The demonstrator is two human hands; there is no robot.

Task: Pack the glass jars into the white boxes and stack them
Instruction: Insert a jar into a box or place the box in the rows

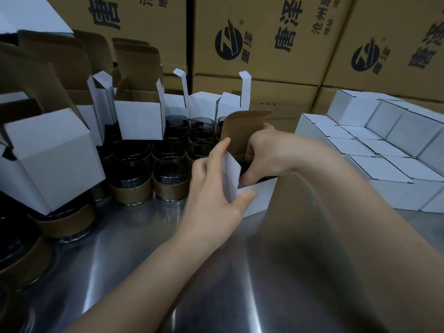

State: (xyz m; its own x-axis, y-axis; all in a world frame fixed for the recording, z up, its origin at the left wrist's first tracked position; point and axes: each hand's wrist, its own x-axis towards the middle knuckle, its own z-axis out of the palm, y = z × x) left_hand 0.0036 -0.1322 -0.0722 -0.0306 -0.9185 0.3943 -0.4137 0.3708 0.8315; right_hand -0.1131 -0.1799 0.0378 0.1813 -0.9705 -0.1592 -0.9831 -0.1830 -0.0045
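An open white box stands on the steel table at the centre, its brown-lined lid flap up. My left hand grips its left side, thumb on the front wall and forefinger along the side flap. My right hand reaches down into the box opening with curled fingers on a dark glass jar, mostly hidden inside. Several dark glass jars with brown paper bands stand grouped to the left. Closed white boxes lie stacked in rows at the right.
Open white boxes sit upside down or upright over jars along the left and back. Large brown printed cartons form a wall behind. The steel table reaches to the near edge.
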